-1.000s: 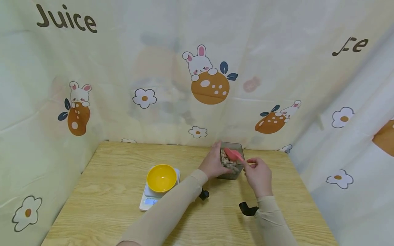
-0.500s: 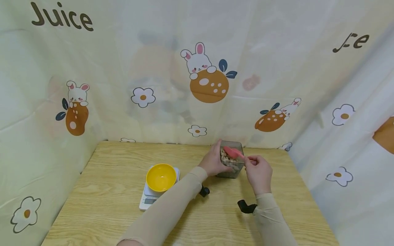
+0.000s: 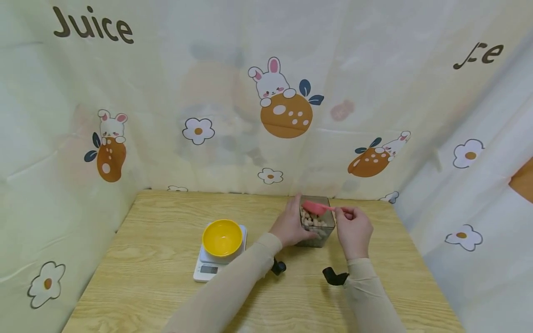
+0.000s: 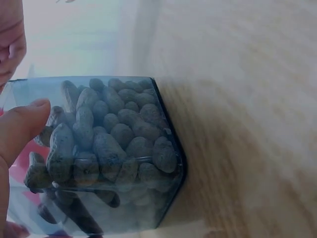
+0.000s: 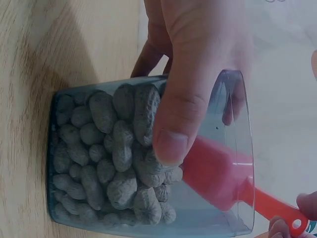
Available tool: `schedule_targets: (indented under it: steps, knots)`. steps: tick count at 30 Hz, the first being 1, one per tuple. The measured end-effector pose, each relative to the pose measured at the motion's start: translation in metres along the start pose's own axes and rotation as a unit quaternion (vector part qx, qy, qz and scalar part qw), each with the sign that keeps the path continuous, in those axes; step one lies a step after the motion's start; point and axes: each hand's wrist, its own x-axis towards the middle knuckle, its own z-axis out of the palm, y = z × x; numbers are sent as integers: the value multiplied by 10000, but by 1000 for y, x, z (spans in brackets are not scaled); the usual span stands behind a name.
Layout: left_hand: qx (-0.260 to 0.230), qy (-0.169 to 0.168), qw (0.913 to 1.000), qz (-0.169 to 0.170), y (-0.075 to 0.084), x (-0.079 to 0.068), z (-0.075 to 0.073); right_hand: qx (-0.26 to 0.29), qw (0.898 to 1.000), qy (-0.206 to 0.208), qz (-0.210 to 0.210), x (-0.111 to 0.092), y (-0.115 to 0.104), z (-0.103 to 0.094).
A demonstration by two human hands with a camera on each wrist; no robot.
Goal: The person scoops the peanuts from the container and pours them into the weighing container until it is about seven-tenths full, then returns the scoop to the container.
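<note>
The right hand (image 3: 355, 233) pinches the red scoop (image 3: 314, 207), head leftward inside the container (image 3: 321, 238) the left hand (image 3: 288, 225) grips.

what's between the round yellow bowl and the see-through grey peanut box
In the head view: the white scale's edge, bare wooden table, then the beige sleeve and left hand.

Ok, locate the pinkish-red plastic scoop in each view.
Head: right of centre, the scoop in a see-through grey square plastic box.
Left wrist: far left, pink patches through the box wall.
Right wrist: lower right, handle crossing the rim.
Shared landmark: the box of peanuts.
</note>
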Motion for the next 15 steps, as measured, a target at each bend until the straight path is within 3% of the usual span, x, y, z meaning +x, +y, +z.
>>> schedule_targets:
  steps: [8,15]
  knots:
    - [-181,-14,9998,47,4,-28,-2,109,9998,-182,-23,-7,1,1]
    - [-14,9,10000,37,6,-51,-3,420,9981,-413,183,-17,-2,-7]
